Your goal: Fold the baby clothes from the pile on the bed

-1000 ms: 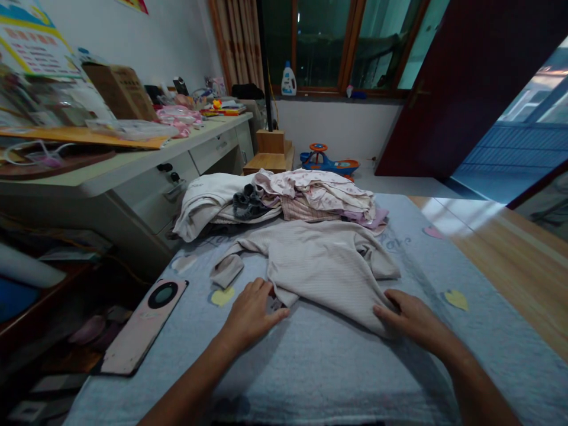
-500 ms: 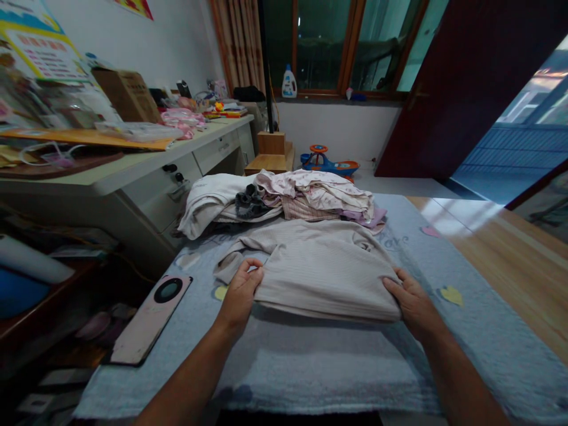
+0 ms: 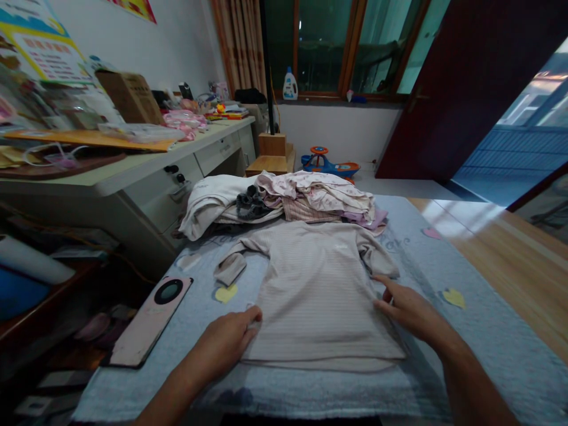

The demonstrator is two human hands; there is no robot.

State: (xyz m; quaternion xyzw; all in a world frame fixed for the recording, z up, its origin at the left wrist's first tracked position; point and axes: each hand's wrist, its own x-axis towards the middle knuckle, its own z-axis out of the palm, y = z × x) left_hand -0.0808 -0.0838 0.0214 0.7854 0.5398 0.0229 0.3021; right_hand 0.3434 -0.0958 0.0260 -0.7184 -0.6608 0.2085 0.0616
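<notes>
A light grey ribbed long-sleeved shirt (image 3: 319, 290) lies spread flat, its hem toward me and both sleeves bent at the sides. At its left side edge, near the hem, my left hand (image 3: 226, 340) is closed with the fabric between thumb and fingers. Beside the right edge, just below the right sleeve cuff, my right hand (image 3: 412, 313) has thumb and index finger apart; its other fingers are partly hidden. Beneath the shirt is a blue-grey blanket (image 3: 444, 355) with heart patches.
A heap of clothes (image 3: 310, 192) lies behind the shirt. A pink phone (image 3: 146, 325) rests at the blanket's left edge. On the left stands a cluttered desk (image 3: 155, 171). A ride-on toy car (image 3: 331, 164) is on the floor beyond, below a detergent bottle (image 3: 290, 86).
The shirt's lower part, held raised and bunched between both hands before, now lies flat toward me. My left hand moved nearer along with it, and my right hand's fingers have come apart.
</notes>
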